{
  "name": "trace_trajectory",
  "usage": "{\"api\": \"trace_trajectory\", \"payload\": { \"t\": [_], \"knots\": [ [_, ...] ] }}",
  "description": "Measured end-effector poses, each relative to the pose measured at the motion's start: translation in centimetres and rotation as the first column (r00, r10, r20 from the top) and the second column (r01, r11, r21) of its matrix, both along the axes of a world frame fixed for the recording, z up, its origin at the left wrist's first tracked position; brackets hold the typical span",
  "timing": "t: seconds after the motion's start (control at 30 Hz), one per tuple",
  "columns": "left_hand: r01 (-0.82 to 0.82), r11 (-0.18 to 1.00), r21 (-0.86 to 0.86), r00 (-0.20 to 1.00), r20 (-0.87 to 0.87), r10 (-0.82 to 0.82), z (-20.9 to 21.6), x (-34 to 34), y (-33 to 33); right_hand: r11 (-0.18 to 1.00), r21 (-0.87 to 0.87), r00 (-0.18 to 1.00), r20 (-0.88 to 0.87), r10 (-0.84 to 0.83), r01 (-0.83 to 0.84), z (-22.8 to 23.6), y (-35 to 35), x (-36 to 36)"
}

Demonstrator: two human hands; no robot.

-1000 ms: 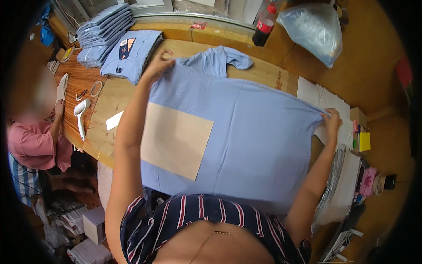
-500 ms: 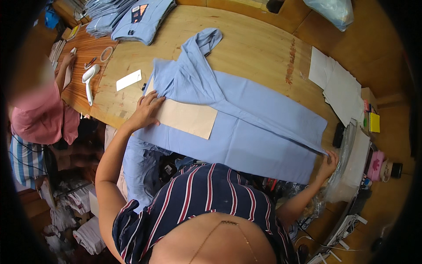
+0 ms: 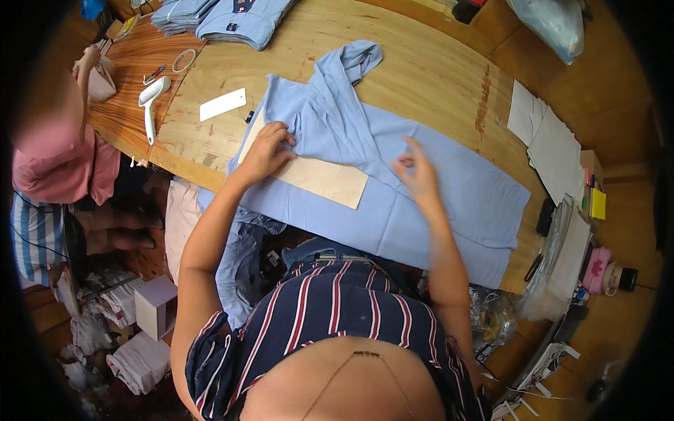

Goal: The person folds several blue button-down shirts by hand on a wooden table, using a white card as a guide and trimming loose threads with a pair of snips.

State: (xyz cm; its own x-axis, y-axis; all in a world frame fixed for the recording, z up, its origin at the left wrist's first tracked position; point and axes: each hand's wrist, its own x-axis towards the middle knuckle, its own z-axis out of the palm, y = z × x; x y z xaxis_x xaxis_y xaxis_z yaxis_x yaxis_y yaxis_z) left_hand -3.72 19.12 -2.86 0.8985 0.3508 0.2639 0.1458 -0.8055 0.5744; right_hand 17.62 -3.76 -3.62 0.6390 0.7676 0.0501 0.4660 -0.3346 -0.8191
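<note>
A light blue shirt (image 3: 449,189) is spread along the table's near side, one sleeve folded across it and its far end bunched upward. A beige cardboard sheet (image 3: 330,181) lies on it, partly covered by the folded cloth. My left hand (image 3: 267,153) rests at the sheet's left end, fingers curled on the blue cloth beside it; its fingertips are partly hidden. Over the middle of the shirt hovers my right hand (image 3: 419,175), slightly blurred, thumb and forefinger apart and nothing seen in it.
Folded blue shirts (image 3: 246,24) are stacked at the far left. Nearer lie a white tag (image 3: 223,104), a white handheld tool (image 3: 149,105) and a tape ring (image 3: 184,61). Another person in a pink top (image 3: 63,165) is at the left. Paper sheets (image 3: 551,151) lie at the right.
My right hand has let go of the shirt's right end and come left over its middle. The sleeve cloth there lies flatter. My left hand's fingers have curled. The view has shifted slightly.
</note>
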Motion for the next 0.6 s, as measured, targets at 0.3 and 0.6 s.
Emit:
{"api": "trace_trajectory", "payload": {
  "t": [0.3, 0.6],
  "knots": [
    [-0.441, 0.889, -0.122, 0.862, 0.22, 0.457, -2.9, 1.9, -0.6, 0.997, -0.053, 0.978, 0.202, -0.049, 0.061, -2.3, 6.0, -1.9],
    [-0.471, 0.882, 0.014, 0.864, 0.21, 0.458, -2.7, 2.1, -1.0, 0.99, -0.103, 0.913, 0.405, -0.048, 0.098, -2.7, 6.0, -2.4]
  ]
}}
